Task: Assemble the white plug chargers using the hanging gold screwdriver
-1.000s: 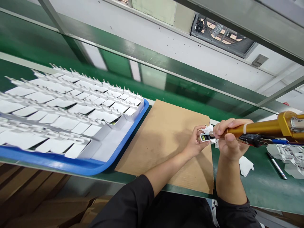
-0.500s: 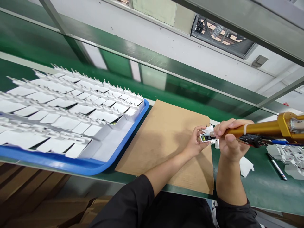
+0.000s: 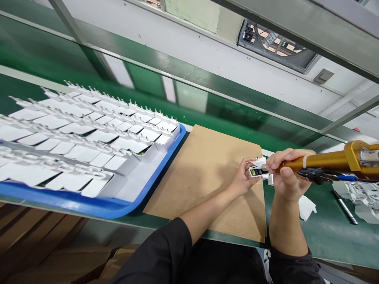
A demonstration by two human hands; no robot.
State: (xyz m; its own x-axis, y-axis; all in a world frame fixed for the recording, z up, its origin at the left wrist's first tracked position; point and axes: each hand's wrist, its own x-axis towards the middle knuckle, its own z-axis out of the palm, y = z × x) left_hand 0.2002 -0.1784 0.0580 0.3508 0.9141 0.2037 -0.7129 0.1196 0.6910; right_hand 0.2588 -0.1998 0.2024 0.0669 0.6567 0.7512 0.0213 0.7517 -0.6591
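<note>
White charger housing (image 3: 258,167) sits pinched between the thumb and fingertips of the left hand (image 3: 244,178), held just above the far right corner of the cardboard sheet (image 3: 207,169), with its dark open face turned toward the camera. The right hand (image 3: 286,177) is closed around the front end of the gold power driver (image 3: 325,159), whose barrel runs off to the right; the thumb lies under it and the fingers curl over the top. The tool's tip is hidden behind those fingers, so I cannot tell whether it touches the housing, though the two hands meet right at the part. The step in hand looks like the driver being worked into the housing while the left hand steadies it. As I judge it, the next move calls for a firm pinch so that the small part does not twist, and for the driver kept in line with it. To the left, a blue tray (image 3: 89,205) holds rows of white housings (image 3: 89,134) standing close together. On the green bench (image 3: 331,236) to the right lie a loose white piece (image 3: 306,207), a pen (image 3: 345,207) and a heap of white parts (image 3: 363,195).
</note>
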